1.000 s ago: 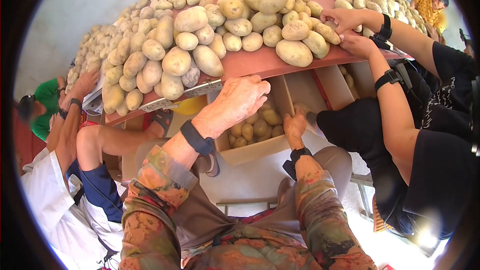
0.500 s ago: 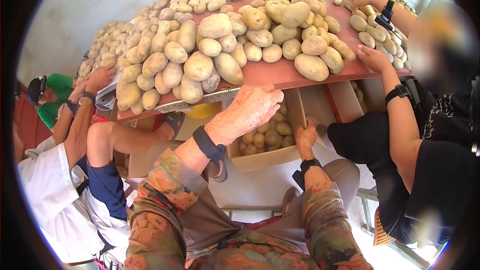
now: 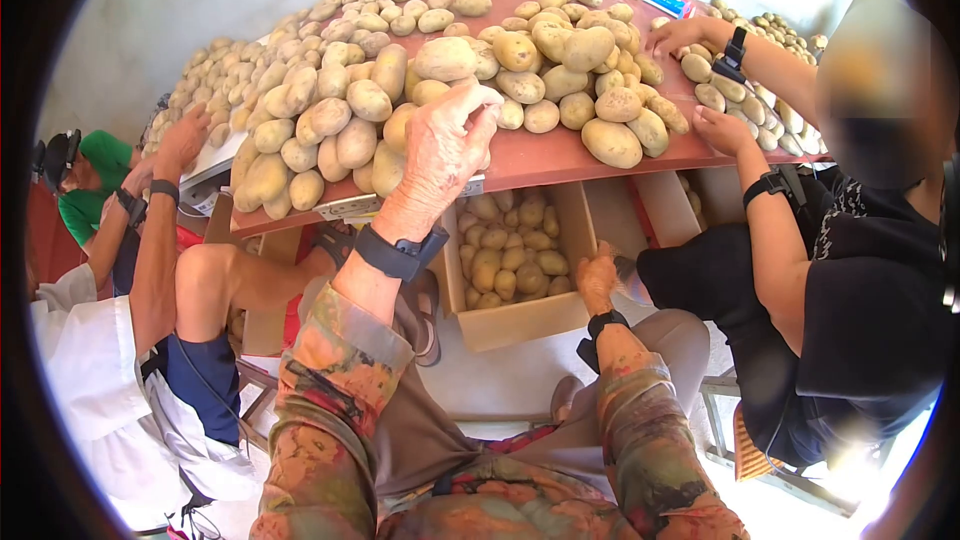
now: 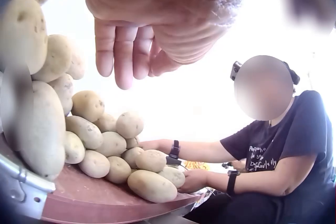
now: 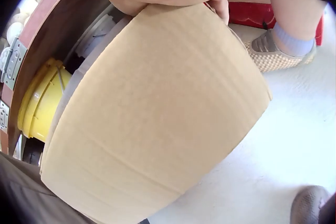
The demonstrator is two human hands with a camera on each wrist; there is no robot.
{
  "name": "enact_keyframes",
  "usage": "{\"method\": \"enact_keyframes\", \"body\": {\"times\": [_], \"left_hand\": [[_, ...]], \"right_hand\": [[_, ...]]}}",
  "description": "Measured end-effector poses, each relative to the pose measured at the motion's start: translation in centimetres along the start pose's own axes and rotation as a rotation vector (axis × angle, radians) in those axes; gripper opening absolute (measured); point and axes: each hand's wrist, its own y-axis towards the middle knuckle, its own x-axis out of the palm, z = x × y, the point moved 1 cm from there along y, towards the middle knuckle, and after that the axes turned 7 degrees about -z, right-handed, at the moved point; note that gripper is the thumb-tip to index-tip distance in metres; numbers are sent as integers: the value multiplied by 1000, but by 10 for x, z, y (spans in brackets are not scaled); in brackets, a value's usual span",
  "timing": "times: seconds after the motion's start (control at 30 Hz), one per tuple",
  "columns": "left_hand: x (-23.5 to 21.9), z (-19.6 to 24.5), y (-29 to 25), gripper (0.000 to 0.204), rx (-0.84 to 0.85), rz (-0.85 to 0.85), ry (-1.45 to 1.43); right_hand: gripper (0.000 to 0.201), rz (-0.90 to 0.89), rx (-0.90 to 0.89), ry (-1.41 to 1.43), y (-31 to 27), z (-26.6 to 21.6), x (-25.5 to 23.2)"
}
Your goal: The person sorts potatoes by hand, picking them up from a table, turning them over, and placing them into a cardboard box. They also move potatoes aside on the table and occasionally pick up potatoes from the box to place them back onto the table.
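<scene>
My left hand [image 3: 450, 140] is raised over the front edge of the potato pile [image 3: 355, 140]. In the left wrist view its fingers [image 4: 124, 56] hang loosely bent, holding nothing, with potatoes [image 4: 86, 106] below and to the left. My right hand [image 3: 597, 278] grips the near right corner of an open cardboard box [image 3: 525, 328], fingers hooked over the rim. Several potatoes [image 3: 510, 250] lie inside this box, below the table edge. The right wrist view shows the box's plain outer wall [image 5: 157, 103] close up under that hand.
The red table [image 3: 530, 155] carries more potatoes at the back and right. A person in black [image 3: 870, 310] sits close on my right, another in white [image 3: 110, 370] on my left. A yellow bucket [image 5: 44, 100] stands under the table beside the box.
My left hand has moved up and left, from above the box to over the potato pile, uncovering more of the box's potatoes. My right hand stays on the box corner.
</scene>
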Motion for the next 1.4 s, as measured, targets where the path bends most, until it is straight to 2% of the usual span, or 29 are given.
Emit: {"method": "enact_keyframes", "body": {"times": [0.1,0.17,0.3,0.4,0.5,0.6,0.77,0.9,1.03,1.07,1.17,1.27,1.3,1.4], "left_hand": [[-11,-2,-7,10,26,42,-41],[-17,-5,-14,10,77,99,-36],[-36,-5,-27,10,-29,139,-100],[-52,-3,-35,11,7,210,-36],[-63,-6,-43,9,-58,217,-119],[-65,-11,-46,9,-59,235,-146],[-66,-5,-48,13,-122,190,-234],[-63,-4,-46,12,-55,224,-213],[-67,-4,-45,12,-42,240,-234],[-68,-4,-45,12,-34,249,-237],[-76,0,-46,8,1,297,-238],[-86,-8,-50,8,-67,308,-254],[-86,-18,-49,8,-43,324,-202],[-94,-23,-50,8,-107,353,-368]], "right_hand": [[53,71,-125,15,-12,-5,-2],[56,45,-130,36,-18,-9,-7],[60,-3,-116,16,-28,-32,-34],[57,-84,-161,158,-13,-31,-44],[49,-212,-208,283,-8,-36,-64],[41,-295,-287,378,-32,-69,-103],[35,-232,-437,245,-69,-111,-154],[30,-202,-505,193,-94,-112,-173],[24,-245,-521,282,-135,-111,-173],[21,-244,-580,309,-146,-110,-169],[20,-289,-611,286,-171,-105,-152],[20,-306,-636,201,-186,-107,-136],[21,-333,-630,207,-187,-106,-130],[22,-393,-609,216,-189,-111,-118]]}}
